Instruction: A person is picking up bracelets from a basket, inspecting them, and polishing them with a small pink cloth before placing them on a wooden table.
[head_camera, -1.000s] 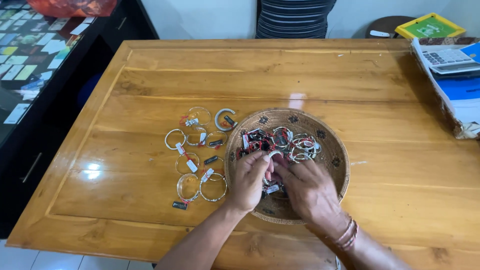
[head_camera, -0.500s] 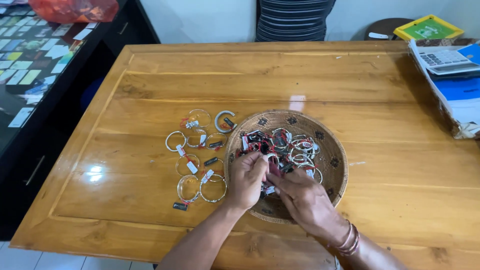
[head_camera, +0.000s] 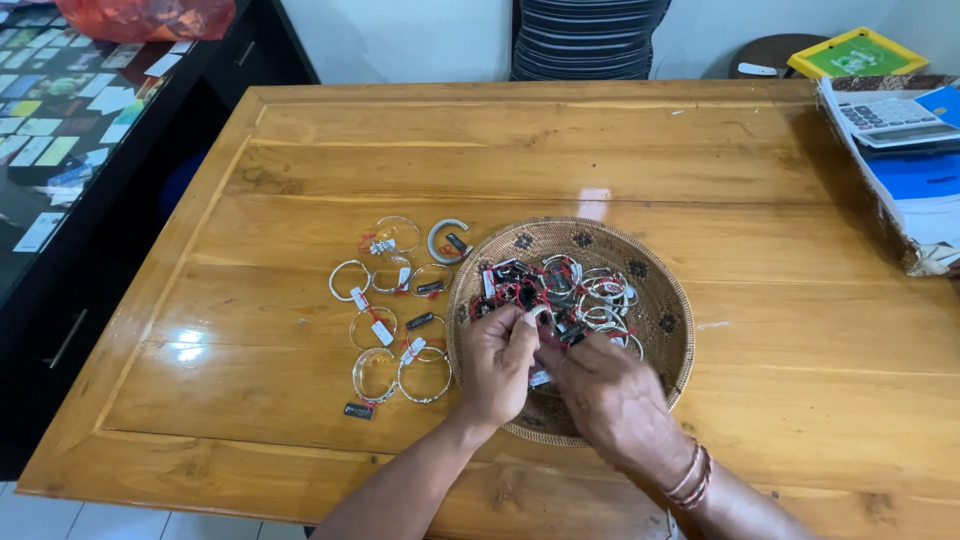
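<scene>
Tangled bangle heap (head_camera: 560, 285) just ahead of the fingers (head_camera: 520, 325), basket rim (head_camera: 680, 330) ringing them, tagged bangles (head_camera: 395, 310) spread left on the counter (head_camera: 700, 180), open wood beyond and right

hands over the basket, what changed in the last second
Little changed. Both hands stayed over the near side of the woven basket; the left hand and right hand drew closer together, fingertips meeting on a tagged bangle in the pile. Whether either grips it is unclear. The bangles laid out on the table kept their places.

Both hands (head_camera: 555, 375) meet, fingers curled, knuckles up.
</scene>
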